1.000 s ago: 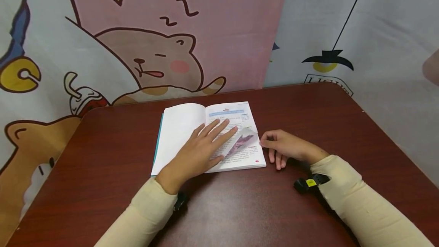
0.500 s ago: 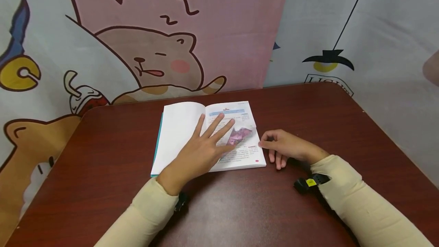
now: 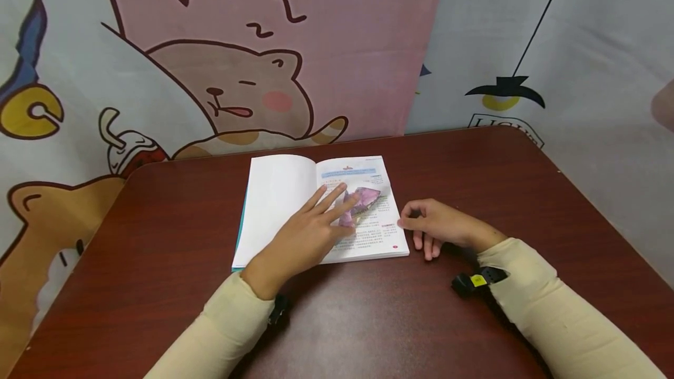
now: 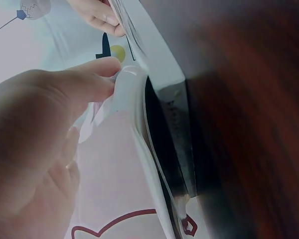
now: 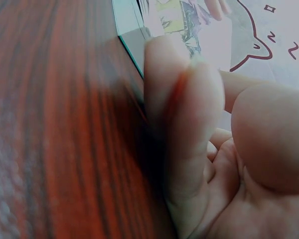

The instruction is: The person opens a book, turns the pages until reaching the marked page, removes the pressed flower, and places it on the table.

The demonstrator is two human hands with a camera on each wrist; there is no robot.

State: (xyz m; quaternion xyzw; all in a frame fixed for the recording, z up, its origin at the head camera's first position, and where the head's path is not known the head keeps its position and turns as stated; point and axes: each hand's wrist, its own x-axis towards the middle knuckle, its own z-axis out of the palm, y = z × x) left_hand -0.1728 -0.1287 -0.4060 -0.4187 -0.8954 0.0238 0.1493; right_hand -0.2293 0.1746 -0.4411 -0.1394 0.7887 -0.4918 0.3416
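A book (image 3: 279, 209) lies open, its left page blank and its right page printed. On the right page is a small glossy, see-through sheet (image 3: 365, 196) with purple print, its lower left part hidden by fingers. My left hand (image 3: 310, 230) reaches over the book, holding this sheet between thumb and fingers. In the left wrist view the thumb (image 4: 102, 67) is beside the page edges. My right hand (image 3: 439, 224) rests on the table with fingers loosely curled, thumb tip right at the book's right edge. The right wrist view shows the sheet's coloured print (image 5: 177, 17) beyond blurred fingertips (image 5: 162, 59).
The brown table (image 3: 347, 332) runs all round the book. Behind it hangs a cloth backdrop (image 3: 347, 75) with cartoon animals. A black band with a yellow tag (image 3: 478, 281) sits on the right wrist.
The purple-printed sheet has shifted left and turned under my left hand, showing more purple. My left fingers spread, then drew closer together. My right hand stays in place.
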